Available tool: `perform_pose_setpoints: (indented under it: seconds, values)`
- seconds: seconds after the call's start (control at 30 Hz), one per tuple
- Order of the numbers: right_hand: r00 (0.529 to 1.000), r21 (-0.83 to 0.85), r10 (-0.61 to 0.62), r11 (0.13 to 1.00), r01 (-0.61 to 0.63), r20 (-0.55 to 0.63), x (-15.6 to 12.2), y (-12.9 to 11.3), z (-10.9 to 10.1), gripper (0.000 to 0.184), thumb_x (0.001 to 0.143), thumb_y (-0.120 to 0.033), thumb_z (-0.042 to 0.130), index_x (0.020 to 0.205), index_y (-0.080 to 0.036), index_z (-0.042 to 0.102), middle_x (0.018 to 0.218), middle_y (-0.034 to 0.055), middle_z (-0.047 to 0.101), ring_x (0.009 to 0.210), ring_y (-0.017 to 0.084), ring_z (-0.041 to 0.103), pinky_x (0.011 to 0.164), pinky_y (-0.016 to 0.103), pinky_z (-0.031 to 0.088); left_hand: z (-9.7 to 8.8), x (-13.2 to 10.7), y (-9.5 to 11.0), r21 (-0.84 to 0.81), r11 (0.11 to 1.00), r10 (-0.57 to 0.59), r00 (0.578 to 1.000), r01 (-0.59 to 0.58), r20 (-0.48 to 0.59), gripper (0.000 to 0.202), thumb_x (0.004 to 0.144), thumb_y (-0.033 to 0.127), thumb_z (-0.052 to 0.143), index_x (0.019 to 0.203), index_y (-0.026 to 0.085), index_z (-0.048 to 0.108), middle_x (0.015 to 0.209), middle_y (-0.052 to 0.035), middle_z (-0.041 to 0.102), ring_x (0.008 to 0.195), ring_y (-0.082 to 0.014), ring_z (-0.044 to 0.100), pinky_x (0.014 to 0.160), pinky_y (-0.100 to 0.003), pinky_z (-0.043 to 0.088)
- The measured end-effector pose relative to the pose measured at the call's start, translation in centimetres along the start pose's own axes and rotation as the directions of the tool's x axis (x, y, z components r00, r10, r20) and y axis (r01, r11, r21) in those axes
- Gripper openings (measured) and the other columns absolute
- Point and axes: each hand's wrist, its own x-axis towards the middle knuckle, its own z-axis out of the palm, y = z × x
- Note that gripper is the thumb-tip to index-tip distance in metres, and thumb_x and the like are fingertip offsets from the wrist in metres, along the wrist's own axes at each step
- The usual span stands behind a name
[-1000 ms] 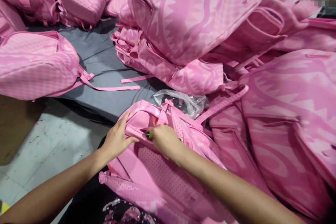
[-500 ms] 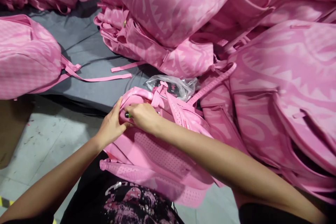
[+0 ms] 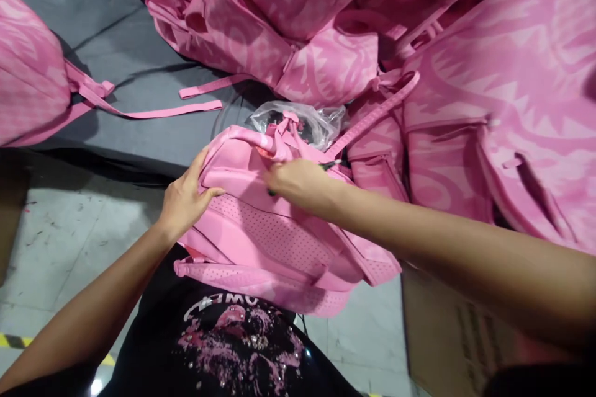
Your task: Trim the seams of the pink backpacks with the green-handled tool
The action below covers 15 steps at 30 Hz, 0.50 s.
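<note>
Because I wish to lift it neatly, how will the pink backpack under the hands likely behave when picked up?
The pink backpack would probably bend and sag, since its fabric shows soft folds. Its dotted back panel looks padded, so that part may keep its shape. The strap along the lower side seems slack, so it could swing.

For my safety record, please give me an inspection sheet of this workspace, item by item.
Surface: grey covering, pink straps lying on it.
Job's things: pink backpack before the person; small dark tool, mostly hidden.
Clutter: other pink bags at left and right; clear plastic bag behind the backpack.
Hands: left hand grips the backpack's edge; right hand, blurred, holds the tool.
Cables: nothing clearly seen.
Surroundings: tiled floor, yellow-black tape, cardboard at lower right.
</note>
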Motion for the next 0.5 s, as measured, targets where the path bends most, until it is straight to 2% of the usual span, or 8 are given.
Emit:
perform_pose_setpoints:
  seconds: [0.07, 0.13, 0.3, 0.37, 0.5]
  values:
    - [0.994, -0.086, 0.096, 0.992, -0.09, 0.059, -1.6, 0.8, 1.0, 0.035, 0.088, 0.004, 0.041, 0.109, -0.009, 0.065, 0.098, 0.014, 0.068, 0.079, 0.021, 0.065, 0.062, 0.029, 0.041, 0.2, -0.1, -0.1, 0.01, 1.0, 0.024, 1.0, -0.023, -0.019, 0.08, 0.085, 0.042, 0.071, 0.153, 0.029, 0.031, 0.144, -0.007, 0.056, 0.121, -0.0294, 0.063, 0.097, -0.041, 0.055]
    - [0.99, -0.113, 0.135, 0.985, -0.131, 0.028, -2.5, 1.3, 1.7, 0.038, 0.089, 0.004, 0.04, 0.114, -0.012, 0.063, 0.102, 0.0142, 0.067, 0.08, 0.021, 0.064, 0.061, 0.028, 0.04, 0.3, -0.2, -0.3, 0.015, 0.999, 0.048, 0.998, -0.048, -0.037, 0.077, 0.086, 0.042, 0.069, 0.153, 0.028, 0.032, 0.146, -0.0073, 0.054, 0.122, -0.0289, 0.062, 0.098, -0.041, 0.055]
    - [0.994, -0.073, 0.042, 0.996, -0.05, -0.104, -2.1, 1.9, 2.5, 0.037, 0.095, -0.006, 0.042, 0.126, -0.021, 0.057, 0.116, 0.0116, 0.062, 0.092, 0.023, 0.062, 0.063, 0.028, 0.043, 0.8, -0.3, -0.6, -0.024, 0.994, 0.105, 0.992, -0.106, -0.066, 0.078, 0.088, 0.04, 0.067, 0.153, 0.023, 0.029, 0.149, -0.0113, 0.05, 0.13, -0.0282, 0.055, 0.105, -0.041, 0.049]
    - [0.992, -0.065, 0.013, 0.998, -0.021, -0.122, -1.7, 2.1, 2.8, 0.032, 0.097, -0.009, 0.04, 0.122, -0.018, 0.057, 0.118, 0.0121, 0.06, 0.09, 0.02, 0.062, 0.063, 0.028, 0.045, 0.9, -0.4, -0.8, -0.049, 0.991, 0.118, 0.989, -0.123, -0.083, 0.076, 0.089, 0.04, 0.066, 0.153, 0.021, 0.029, 0.149, -0.0123, 0.049, 0.133, -0.0276, 0.053, 0.108, -0.041, 0.047]
    - [0.989, -0.069, -0.071, 0.996, 0.063, -0.129, -1.8, 2.4, 3.3, 0.026, 0.1, -0.014, 0.037, 0.117, -0.014, 0.057, 0.107, 0.0115, 0.063, 0.078, 0.016, 0.062, 0.063, 0.029, 0.047, 1.2, -0.9, -1.4, -0.076, 0.988, 0.126, 0.988, -0.133, -0.089, 0.074, 0.092, 0.048, 0.059, 0.154, 0.025, 0.027, 0.15, -0.0107, 0.048, 0.134, -0.0282, 0.052, 0.109, -0.04, 0.046]
